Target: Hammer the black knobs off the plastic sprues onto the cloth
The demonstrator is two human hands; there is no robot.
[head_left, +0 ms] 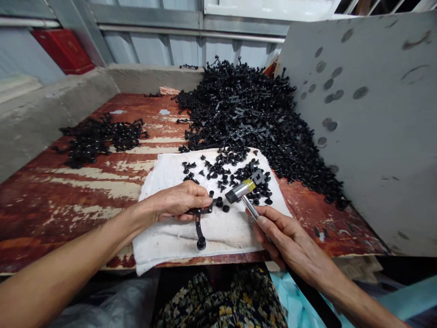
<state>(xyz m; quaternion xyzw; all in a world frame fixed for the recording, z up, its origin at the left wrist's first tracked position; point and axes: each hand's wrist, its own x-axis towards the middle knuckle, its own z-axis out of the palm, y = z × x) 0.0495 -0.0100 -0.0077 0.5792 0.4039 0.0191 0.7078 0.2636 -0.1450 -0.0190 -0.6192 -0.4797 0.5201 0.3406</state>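
Note:
My left hand (182, 200) pinches a black jointed bracket (199, 228) between thumb and fingers, above a white cloth (170, 246). One arm of the bracket points toward me and ends in a round black knob. My right hand (283, 234) is wrapped around the handle of a mallet (243, 189). Its silver head has a black face and a yellow band, and it hangs just right of the bracket, apart from it. Small black mushroom-shaped pegs (225, 171) lie scattered on the cloth beyond both hands.
A large heap of black jointed parts (239, 105) fills the back right of the worn red-brown table (102, 187). A smaller pile (99, 139) lies at left. A grey panel (368, 136) stands along the right side, and a low concrete ledge (54, 105) runs along the left.

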